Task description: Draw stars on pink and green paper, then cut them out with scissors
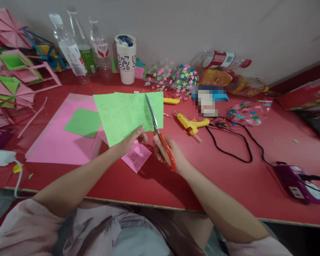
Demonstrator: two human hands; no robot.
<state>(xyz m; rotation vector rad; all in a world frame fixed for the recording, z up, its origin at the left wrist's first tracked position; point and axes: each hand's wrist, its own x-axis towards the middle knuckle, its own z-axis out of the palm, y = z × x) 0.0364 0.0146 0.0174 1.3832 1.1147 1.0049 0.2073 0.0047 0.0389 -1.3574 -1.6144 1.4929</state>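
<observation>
The red table (229, 149) is covered along its back and left side, and at its left a stack of large pink sheets (56, 142) is topped by a green square (83, 122). Above the table's near middle, a light green sheet (122, 113) marked with faint star outlines is gripped at its lower edge by the left hand (134, 138), the thumb laid on top. Print is carried by four plastic bottles: three are stood upright, labelled in white and red (74, 58), green (88, 60), and white with a red emblem (100, 50); the fourth (220, 59) is laid on its side, a red-and-white label round it, the wording too blurred to be read. A white cup (126, 73) is lettered in bold dark characters that cannot be made out with certainty. Orange-handled scissors (155, 122) are gripped by the right hand (177, 154), their blades set across the green sheet near its right side. A yellow glue gun (190, 124) is laid beyond. Below the hands, a small pink sheet (137, 161) is drawn with stars. Smallest, many-coloured stars (185, 80) are heaped near the wall.
</observation>
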